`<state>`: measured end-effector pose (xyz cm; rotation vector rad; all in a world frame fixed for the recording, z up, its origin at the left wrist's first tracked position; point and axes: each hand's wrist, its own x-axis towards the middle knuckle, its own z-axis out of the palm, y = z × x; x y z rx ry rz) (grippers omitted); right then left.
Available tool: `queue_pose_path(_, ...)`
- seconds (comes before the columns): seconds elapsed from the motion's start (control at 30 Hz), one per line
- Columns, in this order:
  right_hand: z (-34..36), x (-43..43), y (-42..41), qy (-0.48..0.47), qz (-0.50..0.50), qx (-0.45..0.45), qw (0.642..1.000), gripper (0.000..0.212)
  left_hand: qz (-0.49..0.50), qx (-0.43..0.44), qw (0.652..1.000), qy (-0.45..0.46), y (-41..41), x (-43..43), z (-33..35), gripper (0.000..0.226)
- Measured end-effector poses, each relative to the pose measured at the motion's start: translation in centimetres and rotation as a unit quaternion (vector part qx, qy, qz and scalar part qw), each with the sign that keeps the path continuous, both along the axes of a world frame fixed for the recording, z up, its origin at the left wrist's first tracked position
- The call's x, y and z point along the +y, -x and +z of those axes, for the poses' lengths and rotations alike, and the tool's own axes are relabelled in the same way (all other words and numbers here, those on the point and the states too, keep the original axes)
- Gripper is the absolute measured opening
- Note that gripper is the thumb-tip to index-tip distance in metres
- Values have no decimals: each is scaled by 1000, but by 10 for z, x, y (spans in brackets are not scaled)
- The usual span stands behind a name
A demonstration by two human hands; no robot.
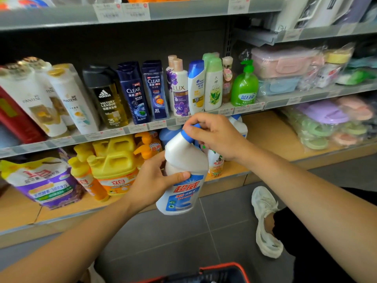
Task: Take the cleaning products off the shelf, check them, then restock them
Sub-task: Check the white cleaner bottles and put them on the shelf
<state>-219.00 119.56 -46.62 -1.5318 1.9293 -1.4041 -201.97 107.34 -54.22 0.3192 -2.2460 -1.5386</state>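
A white toilet-cleaner bottle (184,174) with a blue label and a bent blue-capped neck is held in the air in front of the bottom shelf (263,137). My left hand (155,180) grips its body from the left, thumb across the front. My right hand (212,133) is closed around the blue cap at the top. Behind it on the bottom shelf stand another white and blue bottle (237,124), a blue bottle (169,133), and a small orange-labelled bottle (215,164).
Yellow detergent jugs (115,160) and a purple refill bag (47,184) fill the bottom shelf's left. Shampoo bottles (134,92) line the shelf above. A red-rimmed basket (220,272) sits at the lower edge. My white shoe (265,221) rests on the grey tiled floor.
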Motion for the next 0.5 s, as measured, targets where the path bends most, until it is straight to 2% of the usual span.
queue_pose_path(0.13,0,-5,3,18,-46,-62,997,21,42,4,998,49,5,5,4,56)
queue_pose_path(0.37,0,-5,7,43,-120,-145,981,34,91,18,982,167,15,10,13,58)
queue_pose_path(0.43,0,-4,9,53,-130,-126,982,38,85,16,982,169,17,10,14,57)
queue_pose_path(0.5,0,-3,10,64,-133,-67,987,39,73,7,986,147,18,9,14,54)
